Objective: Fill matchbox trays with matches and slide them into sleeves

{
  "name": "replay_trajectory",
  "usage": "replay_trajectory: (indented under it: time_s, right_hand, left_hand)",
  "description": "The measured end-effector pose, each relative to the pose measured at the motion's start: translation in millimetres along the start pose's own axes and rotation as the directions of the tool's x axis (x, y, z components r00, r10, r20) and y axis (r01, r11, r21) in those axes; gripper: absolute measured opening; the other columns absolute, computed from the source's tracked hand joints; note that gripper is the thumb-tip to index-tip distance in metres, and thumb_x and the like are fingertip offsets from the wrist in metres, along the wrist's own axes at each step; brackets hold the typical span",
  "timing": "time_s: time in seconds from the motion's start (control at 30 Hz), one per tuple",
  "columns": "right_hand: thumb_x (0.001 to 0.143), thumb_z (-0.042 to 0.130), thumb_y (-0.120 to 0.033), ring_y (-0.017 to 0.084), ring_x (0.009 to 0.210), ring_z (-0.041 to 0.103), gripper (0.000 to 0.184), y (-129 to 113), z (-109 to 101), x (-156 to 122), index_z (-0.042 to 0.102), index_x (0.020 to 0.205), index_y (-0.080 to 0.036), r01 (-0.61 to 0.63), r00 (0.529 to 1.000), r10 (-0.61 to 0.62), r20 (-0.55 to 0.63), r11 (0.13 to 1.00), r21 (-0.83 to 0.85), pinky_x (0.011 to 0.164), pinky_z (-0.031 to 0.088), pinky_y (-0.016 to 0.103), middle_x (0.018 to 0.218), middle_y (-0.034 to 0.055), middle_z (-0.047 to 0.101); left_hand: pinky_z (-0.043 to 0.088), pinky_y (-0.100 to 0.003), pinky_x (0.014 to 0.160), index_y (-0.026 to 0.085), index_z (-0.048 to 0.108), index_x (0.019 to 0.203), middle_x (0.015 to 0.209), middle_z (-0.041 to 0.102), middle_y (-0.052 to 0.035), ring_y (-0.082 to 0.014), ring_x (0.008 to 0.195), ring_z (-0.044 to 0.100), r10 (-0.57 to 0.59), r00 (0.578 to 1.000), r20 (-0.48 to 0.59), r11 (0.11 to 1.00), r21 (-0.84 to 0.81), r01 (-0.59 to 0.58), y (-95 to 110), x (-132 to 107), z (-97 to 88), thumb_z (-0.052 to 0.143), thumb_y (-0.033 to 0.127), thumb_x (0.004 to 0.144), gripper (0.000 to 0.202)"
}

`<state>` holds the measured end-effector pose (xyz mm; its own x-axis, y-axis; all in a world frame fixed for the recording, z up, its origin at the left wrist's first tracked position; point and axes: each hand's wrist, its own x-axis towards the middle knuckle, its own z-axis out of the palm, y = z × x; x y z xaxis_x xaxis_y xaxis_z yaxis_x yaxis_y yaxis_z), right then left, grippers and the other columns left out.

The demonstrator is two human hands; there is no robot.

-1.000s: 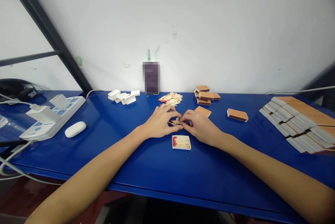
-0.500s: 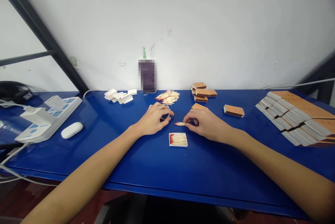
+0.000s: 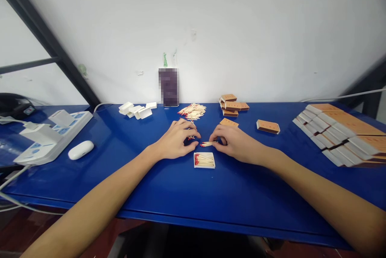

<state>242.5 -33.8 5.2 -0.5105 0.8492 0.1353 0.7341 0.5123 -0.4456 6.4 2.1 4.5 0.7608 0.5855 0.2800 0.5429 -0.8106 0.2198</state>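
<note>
My left hand (image 3: 177, 139) rests on the blue table, thumb and forefinger apart, with a few loose matches (image 3: 191, 137) showing in the gap beneath its curled fingers. Facing it, my right hand (image 3: 230, 139) pinches several matches (image 3: 206, 144), whose red heads point left. Just in front of both hands lies an open white matchbox tray (image 3: 211, 166), partly filled with matches, red heads on the left. Beyond the left hand is a loose heap of matches (image 3: 193, 111). An orange matchbox sleeve (image 3: 228, 122) lies partly behind the right hand.
White empty trays (image 3: 144, 113) sit at the back left and stacked matchboxes (image 3: 233, 105) at the back right. One matchbox (image 3: 268, 126) lies alone near a large matchbox stack (image 3: 340, 133). A power strip (image 3: 57, 137) and white case (image 3: 81, 150) are at left.
My left thumb and forefinger have parted, uncovering matches below them. The matches in my right hand have shifted slightly left. The whole view has moved a little.
</note>
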Motion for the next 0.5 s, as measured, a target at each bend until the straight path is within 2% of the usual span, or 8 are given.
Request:
replay_trajectory:
  time_s: [0.17, 0.33, 0.5]
  right_hand:
    - [0.079, 0.061, -0.028, 0.016, 0.069, 0.057, 0.014, -4, -15, -2, 0.069, 0.085, -0.019, -0.148, 0.971, 0.128, 0.2, 0.985, 0.089, 0.058, 0.042, 0.027, 0.081, 0.0027, 0.066]
    - [0.072, 0.062, -0.027, 0.016, 0.064, 0.058, 0.007, -9, -26, -10, 0.065, 0.074, -0.021, -0.215, 0.932, 0.216, 0.29, 0.976, -0.034, 0.053, 0.039, 0.027, 0.078, 0.0018, 0.067]
    - [0.068, 0.063, -0.021, 0.016, 0.058, 0.057, 0.003, -20, -32, -17, 0.062, 0.066, -0.022, -0.185, 0.92, 0.227, 0.32, 0.97, -0.156, 0.051, 0.035, 0.028, 0.065, 0.0002, 0.065]
  left_hand:
    - [0.035, -0.041, 0.095, 0.026, 0.072, 0.101, 0.119, 0.059, -0.0049, -0.024, 0.113, 0.049, 0.051, 0.998, 0.034, 0.998, -0.03, -0.05, 3, -2, -1.8, 0.048, 0.027, 0.093, 0.025]
    - [0.036, -0.039, 0.092, 0.023, 0.071, 0.1, 0.113, 0.062, -0.0051, -0.0223, 0.106, 0.052, 0.079, 0.996, -0.03, 0.997, 0.009, -0.078, -1, -2, -5.9, 0.044, 0.02, 0.091, 0.029]
    - [0.036, -0.036, 0.082, 0.02, 0.07, 0.095, 0.094, 0.068, -0.0035, -0.0194, 0.091, 0.057, 0.031, 0.989, -0.142, 0.999, 0.048, -0.025, -18, -4, -12.8, 0.043, 0.02, 0.092, 0.028]
